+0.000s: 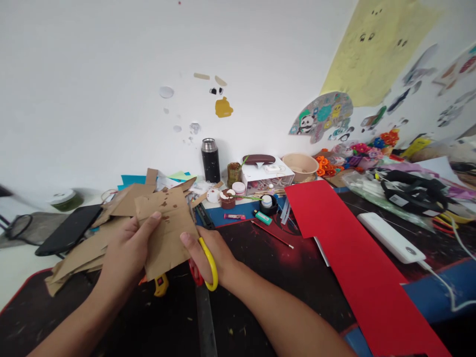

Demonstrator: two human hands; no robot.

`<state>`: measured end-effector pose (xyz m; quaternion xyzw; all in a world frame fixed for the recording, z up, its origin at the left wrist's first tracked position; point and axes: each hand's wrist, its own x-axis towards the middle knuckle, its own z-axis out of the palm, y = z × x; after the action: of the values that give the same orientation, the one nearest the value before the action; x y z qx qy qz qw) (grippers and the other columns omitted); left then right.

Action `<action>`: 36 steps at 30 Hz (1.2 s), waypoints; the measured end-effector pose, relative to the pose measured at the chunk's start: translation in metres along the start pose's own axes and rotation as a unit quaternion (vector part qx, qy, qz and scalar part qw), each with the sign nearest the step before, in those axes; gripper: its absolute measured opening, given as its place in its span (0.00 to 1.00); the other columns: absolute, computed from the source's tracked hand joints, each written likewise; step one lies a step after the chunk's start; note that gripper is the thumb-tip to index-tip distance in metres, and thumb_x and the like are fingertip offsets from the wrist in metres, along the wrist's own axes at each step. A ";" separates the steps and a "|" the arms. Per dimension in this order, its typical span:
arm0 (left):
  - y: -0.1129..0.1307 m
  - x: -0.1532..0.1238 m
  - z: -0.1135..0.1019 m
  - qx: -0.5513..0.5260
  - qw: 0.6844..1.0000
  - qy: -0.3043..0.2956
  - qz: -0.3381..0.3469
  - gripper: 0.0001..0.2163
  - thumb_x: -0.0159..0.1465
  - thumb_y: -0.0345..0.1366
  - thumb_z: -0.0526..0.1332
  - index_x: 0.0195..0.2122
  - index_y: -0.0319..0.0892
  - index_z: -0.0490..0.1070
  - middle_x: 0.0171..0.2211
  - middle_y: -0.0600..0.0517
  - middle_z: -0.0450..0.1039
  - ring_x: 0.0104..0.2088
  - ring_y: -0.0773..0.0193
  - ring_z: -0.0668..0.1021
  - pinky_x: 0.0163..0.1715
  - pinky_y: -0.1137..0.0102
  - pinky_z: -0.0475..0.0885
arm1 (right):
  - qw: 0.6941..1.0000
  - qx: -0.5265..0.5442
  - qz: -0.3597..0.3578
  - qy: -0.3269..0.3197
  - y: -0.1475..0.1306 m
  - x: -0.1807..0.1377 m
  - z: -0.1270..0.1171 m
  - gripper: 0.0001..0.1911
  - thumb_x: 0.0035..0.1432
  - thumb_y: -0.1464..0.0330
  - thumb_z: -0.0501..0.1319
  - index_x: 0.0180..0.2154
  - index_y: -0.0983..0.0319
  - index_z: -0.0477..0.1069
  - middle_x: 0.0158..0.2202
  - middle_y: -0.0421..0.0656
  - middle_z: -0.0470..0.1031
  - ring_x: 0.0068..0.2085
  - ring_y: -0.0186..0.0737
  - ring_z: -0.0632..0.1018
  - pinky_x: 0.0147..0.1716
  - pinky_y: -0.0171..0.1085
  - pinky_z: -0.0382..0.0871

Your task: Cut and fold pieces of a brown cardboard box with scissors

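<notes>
My left hand (128, 248) pinches the edge of a brown piece of cardboard (169, 235) with a few dark spots near its top, thumb lying on the face. At the cardboard's right edge, my right hand (213, 250) is closed around scissors (211, 270) with a yellow and a red handle loop. The blades are hidden, and I cannot tell whether they touch the cardboard. Below it lies a yellow utility knife (161, 285), partly covered. A metal ruler (206, 322) rests on the dark tabletop under my right hand.
More cardboard pieces (84, 245) are piled at left beside a black phone-like slab (70, 230). A large red sheet (345, 258) and a white power bank (390, 238) lie right. A black thermos (210, 161), white box (267, 173) and beige bowl (300, 166) line the wall.
</notes>
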<state>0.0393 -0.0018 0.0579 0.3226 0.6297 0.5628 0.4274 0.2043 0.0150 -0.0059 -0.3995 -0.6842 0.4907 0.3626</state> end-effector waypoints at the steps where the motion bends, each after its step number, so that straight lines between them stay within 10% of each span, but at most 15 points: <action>1: 0.000 0.000 0.000 0.001 1.000 0.001 -0.001 0.24 0.47 0.49 0.80 0.41 0.42 0.82 0.32 0.49 0.87 0.28 0.53 0.87 0.21 0.70 0.80 | 1.000 0.000 0.000 0.000 0.000 0.000 0.000 0.33 0.71 0.39 0.51 0.45 0.58 0.79 0.32 0.45 0.81 0.37 0.49 0.81 0.35 0.39 0.71; 36: -0.004 0.000 0.004 -0.058 0.998 0.016 -0.012 0.20 0.47 0.43 0.78 0.40 0.42 0.82 0.29 0.49 0.86 0.29 0.48 0.88 0.14 0.71 0.78 | 0.996 0.087 0.027 -0.005 0.000 -0.004 0.009 0.32 0.70 0.38 0.51 0.30 0.57 0.68 0.21 0.40 0.68 0.28 0.43 0.75 0.27 0.36 0.63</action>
<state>0.0433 -0.0003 0.0534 0.2806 0.6065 0.5981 0.4425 0.1981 0.0084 -0.0081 -0.3821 -0.6302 0.5597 0.3790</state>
